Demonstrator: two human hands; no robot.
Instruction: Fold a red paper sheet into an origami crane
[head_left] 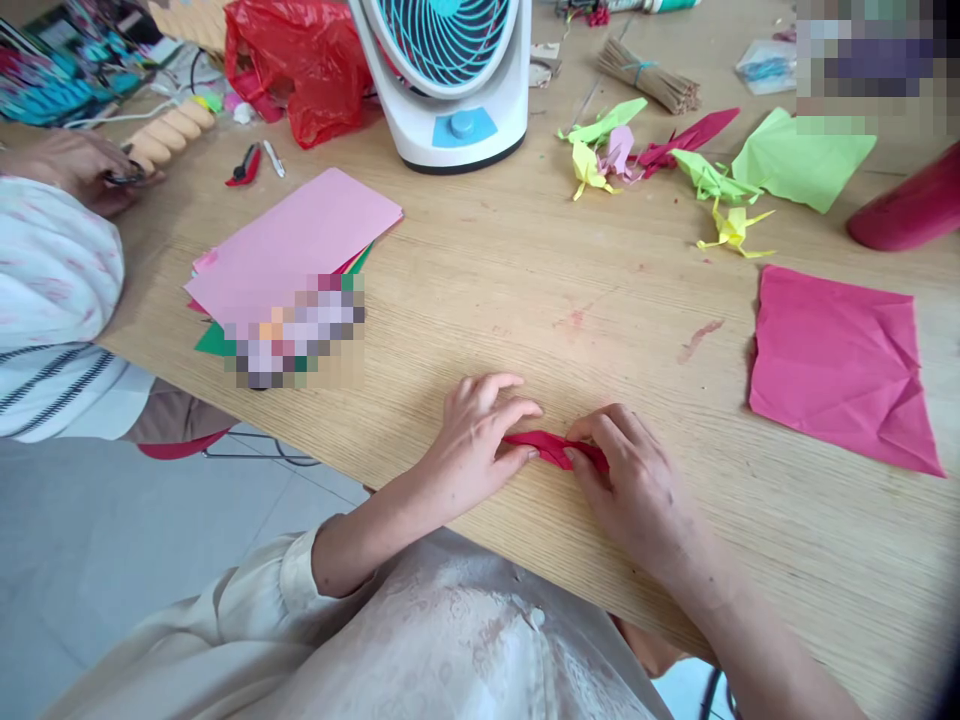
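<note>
A: how are the hands sitting here?

B: both are low, close together near the body. The left hand [476,440] comes in from the lower left, forearm bare below a pushed-up cream sleeve, fingers curled, fingertips pinching down.

A: and the other one?

B: the right hand [637,485] mirrors it from the lower right, knuckles up, thumb and forefinger pinched toward the left one, forearm bare.

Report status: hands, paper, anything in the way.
Left hand and right hand both pinch the folded red paper flat on the table. Nothing blocking nearby.
</note>
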